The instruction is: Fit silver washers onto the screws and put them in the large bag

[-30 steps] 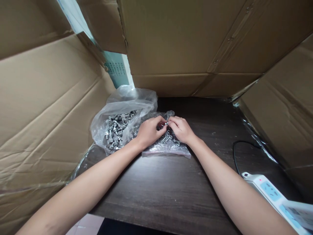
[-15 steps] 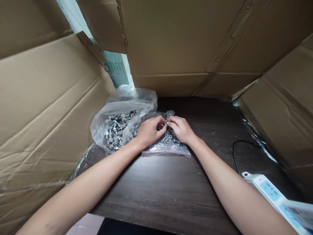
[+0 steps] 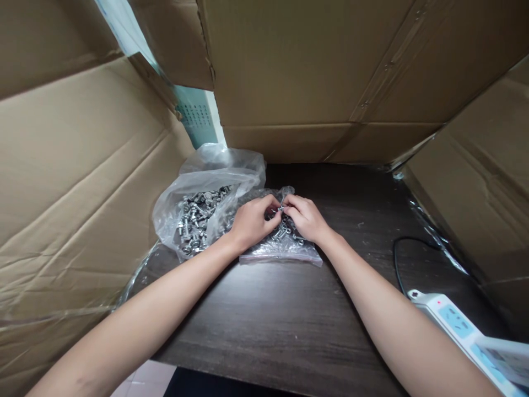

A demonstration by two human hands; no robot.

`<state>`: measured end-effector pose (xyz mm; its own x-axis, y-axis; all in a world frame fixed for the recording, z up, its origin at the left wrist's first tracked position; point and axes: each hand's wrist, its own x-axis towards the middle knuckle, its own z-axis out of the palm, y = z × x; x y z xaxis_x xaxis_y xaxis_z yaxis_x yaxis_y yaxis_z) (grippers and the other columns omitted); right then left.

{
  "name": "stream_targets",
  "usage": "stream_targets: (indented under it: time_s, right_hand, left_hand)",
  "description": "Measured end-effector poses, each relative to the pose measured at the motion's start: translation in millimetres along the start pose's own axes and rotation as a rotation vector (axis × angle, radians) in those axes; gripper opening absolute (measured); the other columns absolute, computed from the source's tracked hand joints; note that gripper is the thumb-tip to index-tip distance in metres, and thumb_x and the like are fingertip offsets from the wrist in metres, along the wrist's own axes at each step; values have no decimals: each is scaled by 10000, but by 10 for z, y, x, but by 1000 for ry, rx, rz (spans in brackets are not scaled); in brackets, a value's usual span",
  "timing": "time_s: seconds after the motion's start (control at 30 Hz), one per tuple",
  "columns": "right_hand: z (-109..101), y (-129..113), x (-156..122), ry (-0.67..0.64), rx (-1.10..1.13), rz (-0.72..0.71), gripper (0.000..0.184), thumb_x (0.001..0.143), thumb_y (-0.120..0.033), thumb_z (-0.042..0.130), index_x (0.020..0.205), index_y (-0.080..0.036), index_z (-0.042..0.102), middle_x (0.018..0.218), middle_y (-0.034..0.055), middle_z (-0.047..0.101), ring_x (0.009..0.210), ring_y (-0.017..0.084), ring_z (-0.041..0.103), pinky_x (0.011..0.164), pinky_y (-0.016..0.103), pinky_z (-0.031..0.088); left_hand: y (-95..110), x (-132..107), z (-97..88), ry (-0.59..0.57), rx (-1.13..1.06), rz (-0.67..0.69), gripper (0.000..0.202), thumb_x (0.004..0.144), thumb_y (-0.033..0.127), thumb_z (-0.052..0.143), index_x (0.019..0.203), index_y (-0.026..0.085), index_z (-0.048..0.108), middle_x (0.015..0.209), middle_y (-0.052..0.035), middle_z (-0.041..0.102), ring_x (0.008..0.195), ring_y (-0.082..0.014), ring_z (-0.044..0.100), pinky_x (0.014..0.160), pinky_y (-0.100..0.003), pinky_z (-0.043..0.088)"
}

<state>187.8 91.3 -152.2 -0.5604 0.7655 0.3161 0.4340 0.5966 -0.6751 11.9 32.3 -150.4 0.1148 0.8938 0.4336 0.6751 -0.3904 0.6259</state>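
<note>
We find both bare hands together, a little left of the right half's middle ground, above a flat clear plastic bag with a pinkish strip along its near edge [image 3: 281, 257]. Between them is a small silver metal fastener [image 3: 281, 209], its exact form too small to tell. The left hand [image 3: 253, 221] has thumb and forefinger pinching it from the left; the right hand [image 3: 308, 219] pinches it from the right, its other fingers curled. Below the hands, small silver metal screws [image 3: 283, 234] lie loose on the clear bag or inside it; we cannot tell which.

Immediately left, we note a large, cloudy, translucent plastic bag [image 3: 165, 212], open, containing thicker silver metal bolts [image 3: 196, 218]. All rest on a dark brown wood-grain surface [image 3: 248, 320]. At the near right we record a white power strip with light-blue socket panels [image 3: 444, 309], a red light showing, and a thin black cable [image 3: 395, 262] beyond it. Brown cardboard panels [image 3: 322, 66] enclose the left, far and right sides.
</note>
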Motion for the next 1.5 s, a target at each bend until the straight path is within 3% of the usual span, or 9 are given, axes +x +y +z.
stream_targets:
  time_s: [0.4,0.63,0.9,1.27,1.5]
  right_hand:
    - [4,15,10,-16,-37,-9,233,923,-293,437,731,-205,534,739,40,578,762,212,556,730,332,359]
    - [-5,2,13,-28,-47,-6,303,950,-314,406,676,-209,480,689,36,542,733,209,536,705,330,345]
    - [-15,-39,12,-6,19,-12,106,843,-270,461,757,-209,474,738,25,564,707,199,519,685,322,336]
    - [3,-13,4,-22,-60,-25,237,908,-291,439,701,-210,523,710,41,579,736,215,554,713,336,368]
    - [0,-28,-6,5,-35,-21,197,896,-287,456,727,-209,520,726,36,587,726,208,550,699,328,364]
  left_hand:
    - [7,2,-8,-8,-2,-4,86,864,203,663,950,202,663,886,-15,746,789,-178,683,688,-285,495]
    - [21,5,-14,-14,-5,-6,75,857,179,660,927,205,663,880,-12,745,786,-177,684,698,-279,503]
    - [13,2,-8,-6,-2,-6,81,849,174,665,924,202,654,897,-16,747,809,-187,687,729,-295,508]
    - [-15,2,-14,-15,-7,-5,82,852,196,674,933,202,662,838,-9,724,763,-174,665,679,-279,482]
    - [12,0,-3,-2,-13,-6,86,846,175,676,926,200,658,871,-9,745,780,-171,681,674,-270,482]
